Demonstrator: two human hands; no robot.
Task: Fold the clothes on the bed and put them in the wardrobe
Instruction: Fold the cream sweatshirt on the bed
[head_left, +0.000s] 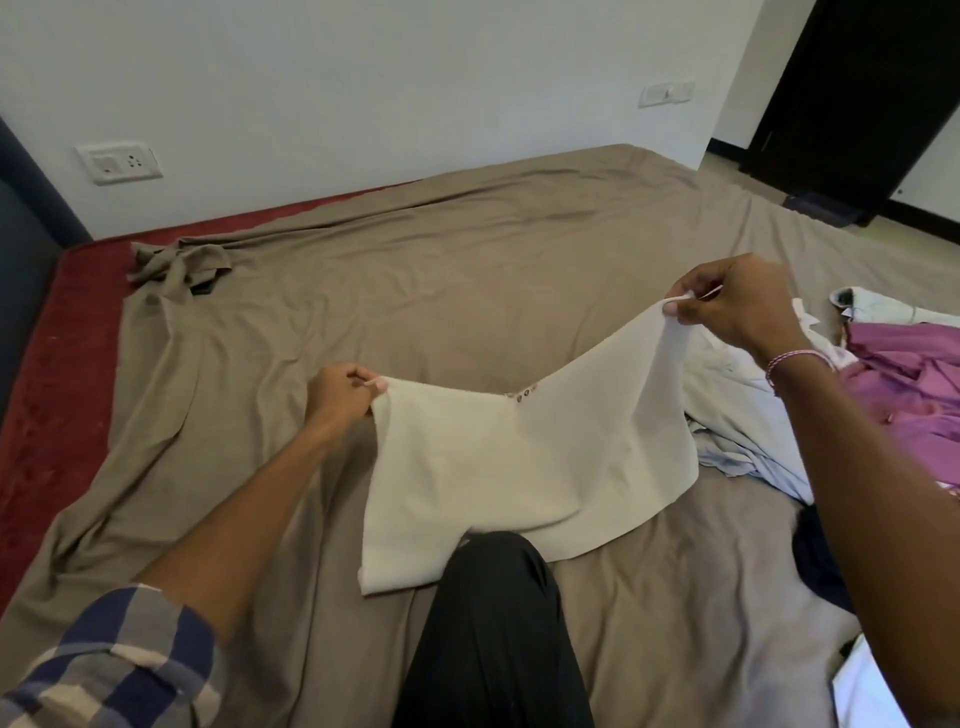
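Observation:
A cream-white garment (519, 457) hangs spread between both hands above the bed (415, 291), which is covered by a brown sheet. My left hand (340, 392) pinches its left top corner, low over the sheet. My right hand (737, 304) pinches the right top corner, held higher. The garment's lower edge drapes onto the sheet and onto my knee in black trousers (493, 623). A small patterned patch shows at the garment's upper middle.
A heap of unfolded clothes lies at the right: white and pale blue pieces (748, 415), a purple garment (914, 384), something dark (821, 551). A rumpled brown cloth (176, 262) sits at the far left. A dark door frame (852, 93) stands at the back right.

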